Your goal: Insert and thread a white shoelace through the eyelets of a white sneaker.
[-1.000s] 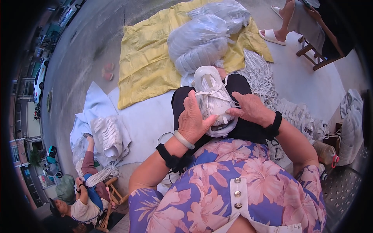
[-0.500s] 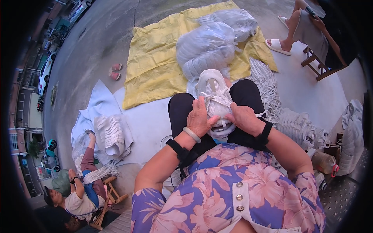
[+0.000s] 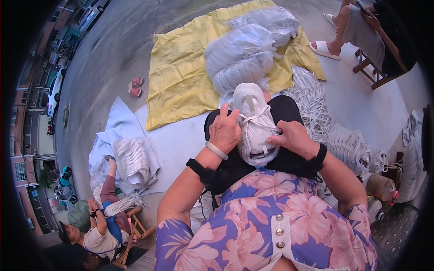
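Observation:
A white sneaker (image 3: 254, 106) with a mesh upper lies across my dark-trousered knees, its toe pointing away from me. White shoelace (image 3: 257, 118) crosses its front. My left hand (image 3: 225, 129) is closed at the shoe's left side, fingers bent beside the lace; what lies between the fingertips is partly hidden. On the right of the opening, my right hand (image 3: 294, 139) is closed, thumb and forefinger pinched at the lace near the tongue. The shoe's heel end rests close to my flowered shirt.
Ahead, bagged white shoe parts (image 3: 239, 56) lie on a yellow sheet (image 3: 176, 81). Loose white laces (image 3: 309, 101) and stacked uppers (image 3: 346, 147) are at right, near a plastic bottle (image 3: 381, 187). Another stack (image 3: 131, 160) lies left. Two other people sit nearby.
My left hand has shifted up and slightly left along the shoe, its fingers now bent. The right hand has come in over the shoe's opening. The lace now lies more drawn across the tongue.

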Motion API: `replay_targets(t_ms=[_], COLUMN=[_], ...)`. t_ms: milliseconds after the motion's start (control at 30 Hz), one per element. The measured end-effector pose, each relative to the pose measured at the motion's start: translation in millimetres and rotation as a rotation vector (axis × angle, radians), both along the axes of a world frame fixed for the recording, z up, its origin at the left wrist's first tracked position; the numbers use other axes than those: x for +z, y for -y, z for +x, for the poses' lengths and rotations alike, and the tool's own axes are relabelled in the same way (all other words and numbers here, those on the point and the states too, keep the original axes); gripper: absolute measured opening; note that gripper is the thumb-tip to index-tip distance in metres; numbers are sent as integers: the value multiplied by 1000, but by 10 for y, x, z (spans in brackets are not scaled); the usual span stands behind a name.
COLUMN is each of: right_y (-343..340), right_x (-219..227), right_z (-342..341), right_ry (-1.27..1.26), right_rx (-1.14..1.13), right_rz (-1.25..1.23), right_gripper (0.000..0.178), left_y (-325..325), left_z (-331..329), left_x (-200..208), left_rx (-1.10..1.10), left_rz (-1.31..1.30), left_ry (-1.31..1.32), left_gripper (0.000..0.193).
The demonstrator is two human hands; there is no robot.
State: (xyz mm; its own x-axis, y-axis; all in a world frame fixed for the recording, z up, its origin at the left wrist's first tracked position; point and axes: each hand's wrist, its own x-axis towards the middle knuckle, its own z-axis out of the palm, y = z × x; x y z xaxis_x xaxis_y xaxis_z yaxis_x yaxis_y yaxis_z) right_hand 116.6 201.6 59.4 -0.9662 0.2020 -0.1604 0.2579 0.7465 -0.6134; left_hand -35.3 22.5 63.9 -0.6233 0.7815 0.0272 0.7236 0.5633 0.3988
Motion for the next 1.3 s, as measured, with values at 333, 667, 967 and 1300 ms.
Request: replay_targets(t_ms=[333, 667, 967, 1300], right_y=[-139, -64, -55, -84], right_x=[164, 145, 107, 105], right_z=[26, 127, 173, 200], right_ry=[-61, -76, -45, -80], right_rx=[-133, -103, -106, -72], right_rz=[-420, -385, -441, -447], right_gripper=[24, 21, 22, 21], left_y=[-49, -60, -180, -194], left_z=[-10, -246, -489, -444], left_x=[-120, -222, 85, 301], left_rx=[-103, -12, -289, -184], left_rz=[-42, 287, -14, 68], left_ry=[120, 641, 956, 719], left_gripper=[32, 7, 28, 18])
